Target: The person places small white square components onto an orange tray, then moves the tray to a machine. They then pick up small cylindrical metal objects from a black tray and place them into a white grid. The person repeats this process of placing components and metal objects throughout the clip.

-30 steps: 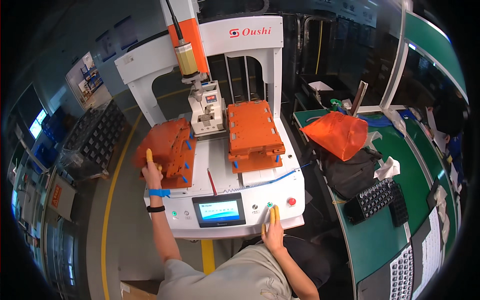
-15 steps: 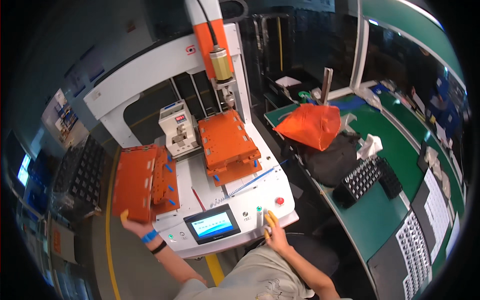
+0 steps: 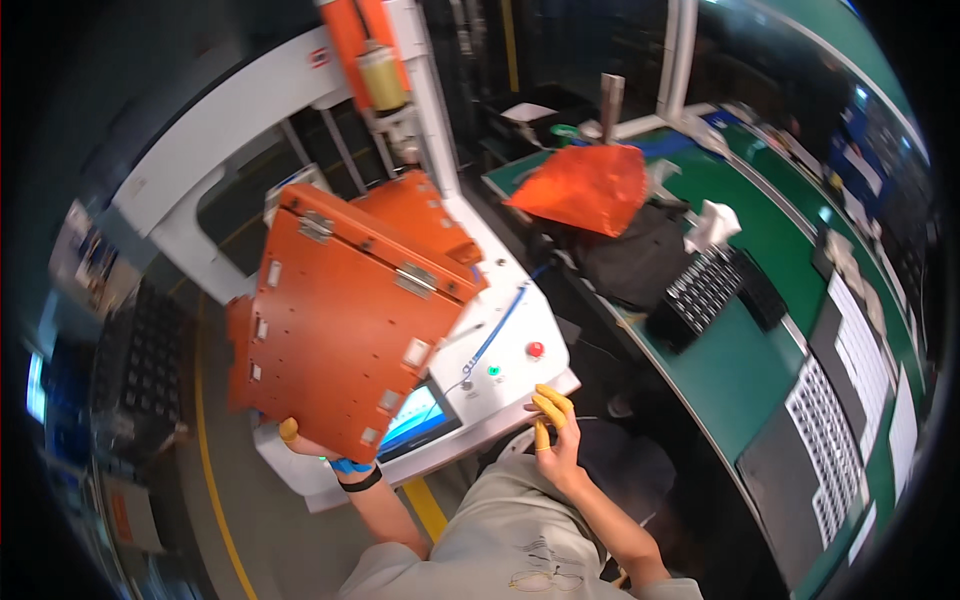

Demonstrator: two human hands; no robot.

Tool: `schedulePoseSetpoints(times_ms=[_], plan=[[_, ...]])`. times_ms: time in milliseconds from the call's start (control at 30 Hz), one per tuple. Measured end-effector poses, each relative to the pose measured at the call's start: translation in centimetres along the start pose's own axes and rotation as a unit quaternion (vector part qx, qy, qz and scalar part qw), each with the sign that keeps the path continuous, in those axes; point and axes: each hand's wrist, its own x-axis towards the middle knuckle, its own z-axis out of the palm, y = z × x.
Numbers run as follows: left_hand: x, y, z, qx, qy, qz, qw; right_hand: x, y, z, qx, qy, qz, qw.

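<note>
Visibly | left hand (image 3: 314, 445) grips flat, metal-hinged orange plate (image 3: 335, 325) | right hand (image 3: 562, 440) empty, loosely bent, yellow finger cots (image 3: 549, 408)

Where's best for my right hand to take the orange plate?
Probably the right edge of the orange plate, between the pale clips, coming from the right: that edge faces the right hand. The left hand holds the lower edge; metal hinges sit along the upper one.

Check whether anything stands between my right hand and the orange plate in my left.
Nothing visible blocks the right hand from the orange plate, held near its lower edge by the left hand. The touchscreen shows between them, but the plate overlaps it, so it likely lies below.
</note>
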Motion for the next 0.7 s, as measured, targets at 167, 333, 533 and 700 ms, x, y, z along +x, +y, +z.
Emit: schedulePoseSetpoints(times_ms=[167, 333, 533, 700], plan=[[-0.7, -8.4, -2.9, -0.016, -0.112, -0.177, 0.978, -0.4, -3.9, -2.3, 0.085, 0.023, -0.015, 0.996], [-3.7, -17.8, -5.0, -0.061, -0.16, -0.411, 0.895, -3.9, -5.2, -1.7, 0.25, 0.278, 0.073, 0.925], [-11.3, -25.8, -3.2, -0.125, -0.123, -0.608, 0.775, -7.5, -5.7, -5.2, 0.26, 0.495, 0.084, 0.824], [-15.8, -27.6, -3.1, 0.011, -0.186, -0.674, 0.715, -7.8, -8.9, -10.0, 0.261, 0.558, 0.146, 0.774]])
